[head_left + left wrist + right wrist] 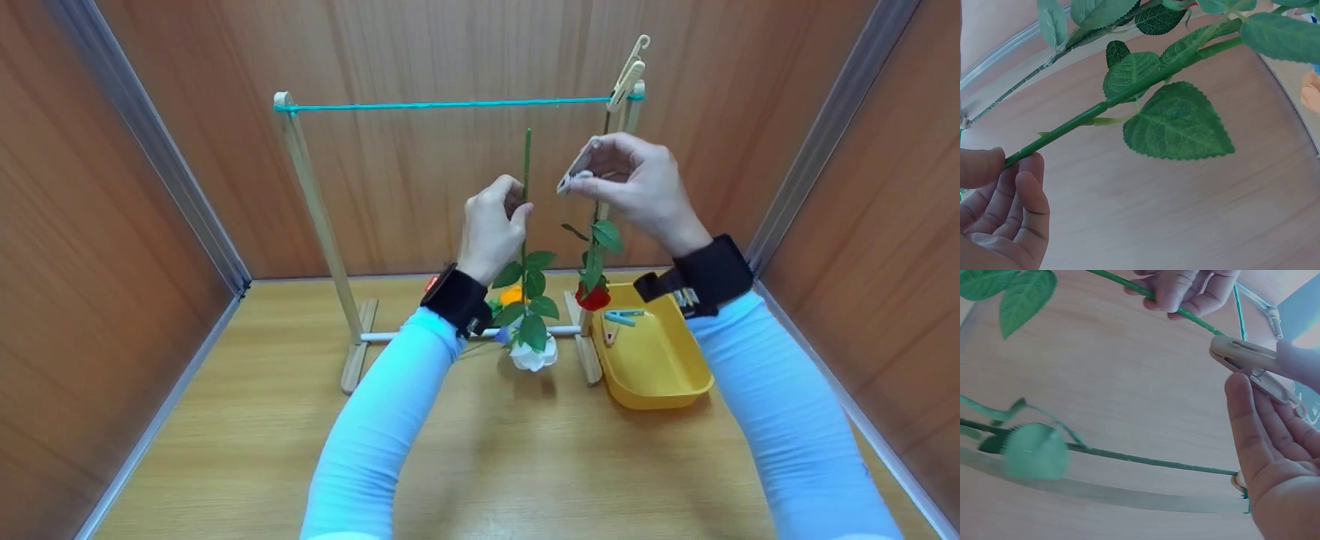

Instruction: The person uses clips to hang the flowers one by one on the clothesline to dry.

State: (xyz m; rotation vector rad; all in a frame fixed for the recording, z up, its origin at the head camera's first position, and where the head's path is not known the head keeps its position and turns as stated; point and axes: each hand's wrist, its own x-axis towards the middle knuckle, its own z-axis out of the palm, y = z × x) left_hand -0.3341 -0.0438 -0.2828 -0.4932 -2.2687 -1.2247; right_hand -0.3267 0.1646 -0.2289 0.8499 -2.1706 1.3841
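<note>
White flower (534, 355) hangs head-down, stem (527, 159) pinched by left hand (491, 229), right hand (643, 180) pinching a beige clothespin (1258, 356)

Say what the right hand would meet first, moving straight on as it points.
Probably the white rose's stem, with the held clothespin touching first, though depth is unclear in the head view.

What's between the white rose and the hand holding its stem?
In the head view, green leaves and a stretch of green stem lie between the left hand and the white rose.
</note>
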